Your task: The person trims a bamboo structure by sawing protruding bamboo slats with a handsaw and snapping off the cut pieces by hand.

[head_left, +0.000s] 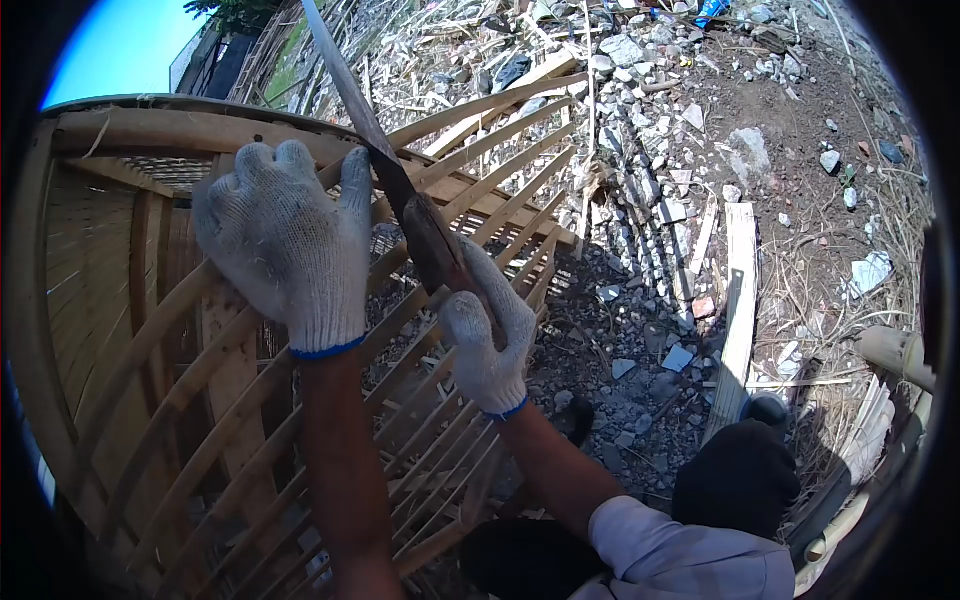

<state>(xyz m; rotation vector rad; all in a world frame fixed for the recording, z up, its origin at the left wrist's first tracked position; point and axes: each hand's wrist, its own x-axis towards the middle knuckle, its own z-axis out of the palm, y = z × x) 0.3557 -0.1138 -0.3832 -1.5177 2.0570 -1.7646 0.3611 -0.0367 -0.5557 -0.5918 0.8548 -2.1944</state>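
White knitted gloves with blue cuffs cover both hands. My left hand [285,235] is curled over a bamboo slat [165,320] beside the top rail, its thumb raised near the blade; the undersides of its fingers are hidden. In my right hand [487,335] is the dark wooden handle of a machete [345,80], its long blade pointing up and away. The blade passes just right of my left thumb, across the rail of the slatted bamboo frame [120,135]. Several slats fan out beneath both hands.
Woven panelling [95,280] closes the frame's left side. Rubble [640,170] and split bamboo cover the ground beyond. A pale wooden plank [738,300] lies to the right, near my dark-clothed knee [740,480]. Bamboo poles [895,355] are at the right edge.
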